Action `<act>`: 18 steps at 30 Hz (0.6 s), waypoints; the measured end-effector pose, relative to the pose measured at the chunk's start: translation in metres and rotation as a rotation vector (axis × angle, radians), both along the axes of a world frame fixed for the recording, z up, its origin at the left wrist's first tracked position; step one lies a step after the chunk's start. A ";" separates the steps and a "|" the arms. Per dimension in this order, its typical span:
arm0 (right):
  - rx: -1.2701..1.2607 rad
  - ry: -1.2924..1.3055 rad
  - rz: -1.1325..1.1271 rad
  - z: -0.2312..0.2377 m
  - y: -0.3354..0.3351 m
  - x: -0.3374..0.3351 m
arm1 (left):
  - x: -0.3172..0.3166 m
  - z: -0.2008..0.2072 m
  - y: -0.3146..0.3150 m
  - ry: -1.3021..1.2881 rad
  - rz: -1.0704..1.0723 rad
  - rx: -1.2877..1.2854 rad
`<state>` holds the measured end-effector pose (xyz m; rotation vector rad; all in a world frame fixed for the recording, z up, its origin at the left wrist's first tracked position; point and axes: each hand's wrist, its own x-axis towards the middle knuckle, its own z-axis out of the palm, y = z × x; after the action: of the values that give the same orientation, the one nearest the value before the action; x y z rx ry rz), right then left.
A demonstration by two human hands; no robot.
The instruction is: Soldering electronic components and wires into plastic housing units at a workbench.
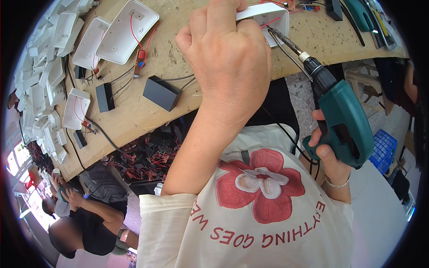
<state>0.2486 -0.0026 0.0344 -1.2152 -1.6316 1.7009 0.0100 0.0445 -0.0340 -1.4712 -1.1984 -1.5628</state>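
Note:
My left hand (228, 58) is closed round the edge of a white plastic housing (282, 33) near the table's edge, its fingers partly hidden behind the knuckles. A thin red wire (271, 22) shows inside this housing. In my right hand (325, 145) is a green soldering gun (346, 118), held by its handle. Its metal tip reaches into the housing beside the red wire; whether it touches the wire I cannot tell. A thin feed tube runs along the gun to the tip.
White housings (129, 38) with red wires and small circuit boards (140, 62) lie left, beside black boxes (163, 93). White housings (38, 98) are heaped far left. Red-wired parts fill a dark container (147, 154) below the table (178, 105). A co-worker (96, 223) sits lower left; a blue crate (380, 152) stands right.

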 end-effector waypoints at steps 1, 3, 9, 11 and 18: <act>0.002 0.001 0.000 0.000 -0.001 0.001 | 0.000 0.001 -0.001 0.006 0.006 -0.001; -0.013 0.003 0.005 0.002 -0.002 0.002 | 0.001 0.001 -0.001 0.003 0.001 0.003; 0.096 0.049 0.001 -0.002 -0.002 0.005 | 0.001 -0.001 -0.002 0.000 0.014 -0.019; 0.100 0.032 -0.004 0.000 -0.005 0.008 | 0.001 0.000 -0.002 0.001 0.013 -0.028; 0.129 0.040 -0.031 0.003 -0.009 0.011 | 0.000 -0.002 -0.001 0.004 -0.003 -0.010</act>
<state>0.2599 -0.0111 0.0370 -1.1313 -1.6626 1.5662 0.0102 0.0435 -0.0356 -1.4830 -1.2042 -1.5574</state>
